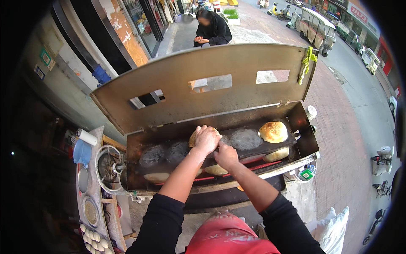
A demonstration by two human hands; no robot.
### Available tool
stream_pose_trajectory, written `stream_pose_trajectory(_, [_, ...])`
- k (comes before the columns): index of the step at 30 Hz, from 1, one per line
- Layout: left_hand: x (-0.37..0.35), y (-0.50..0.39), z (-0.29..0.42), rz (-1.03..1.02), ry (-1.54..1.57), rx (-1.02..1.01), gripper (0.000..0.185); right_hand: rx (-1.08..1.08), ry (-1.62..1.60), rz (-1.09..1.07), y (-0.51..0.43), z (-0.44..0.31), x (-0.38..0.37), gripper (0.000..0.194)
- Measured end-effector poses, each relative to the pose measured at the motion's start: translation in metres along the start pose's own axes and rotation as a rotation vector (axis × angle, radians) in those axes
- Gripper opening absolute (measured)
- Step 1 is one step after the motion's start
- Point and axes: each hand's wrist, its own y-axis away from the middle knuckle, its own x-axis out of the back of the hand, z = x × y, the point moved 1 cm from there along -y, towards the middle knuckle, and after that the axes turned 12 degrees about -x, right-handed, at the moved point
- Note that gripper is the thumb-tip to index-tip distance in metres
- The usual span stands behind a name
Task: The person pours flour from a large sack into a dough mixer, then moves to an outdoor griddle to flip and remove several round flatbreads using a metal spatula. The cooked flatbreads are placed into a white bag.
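Note:
Before me is a long metal oven with its lid raised and a dark griddle plate inside. My left hand lies palm down on a browned flatbread, covering most of it. Right beside it, my right hand is curled around something mostly hidden, perhaps a tool handle. A round, browned flatbread sits at the plate's right end. Lower down, along the front above a red glow, lie several paler breads, among them one at the right, one near the middle and one at the left.
The raised metal lid stands behind the oven, a green cloth tied at its right corner. On the left, a side table holds a blue jug, a blower and dough balls. A person sits beyond the lid.

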Motion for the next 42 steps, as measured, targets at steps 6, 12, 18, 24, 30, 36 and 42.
stream_pose_trajectory(6, [0.082, 0.072, 0.094, 0.493, 0.152, -0.476, 0.01, 0.186, -0.177, 0.145, 0.042, 0.01, -0.005, 0.037])
stream_pose_trajectory(12, [-0.037, 0.25, 0.23, 0.065, 1.079, -0.086, 0.017, 0.323, -0.521, 0.377, 0.083, 0.011, 0.009, 0.037])
stream_pose_trajectory(18, [-0.289, 0.379, 0.209, -0.191, 2.279, 1.076, 0.031, 0.35, -0.356, 0.404, 0.196, 0.118, 0.017, 0.038])
stream_pose_trajectory(24, [-0.358, 0.351, 0.23, 0.433, 2.149, 1.566, 0.027, -0.071, -0.116, 0.245, 0.352, 0.212, 0.003, 0.037])
stream_pose_trajectory(30, [-0.33, 0.34, 0.24, 0.227, 2.004, 1.465, 0.033, -0.363, -0.026, 0.076, 0.384, 0.255, -0.054, 0.029])
stream_pose_trajectory(36, [-0.317, 0.362, 0.261, 0.298, 2.01, 1.452, 0.025, -0.365, -0.146, -0.092, 0.299, 0.225, -0.128, 0.032])
stream_pose_trajectory(42, [-0.292, 0.399, 0.276, 0.226, 2.103, 1.727, 0.016, -0.344, 0.022, -0.46, 0.292, 0.247, -0.118, 0.039])
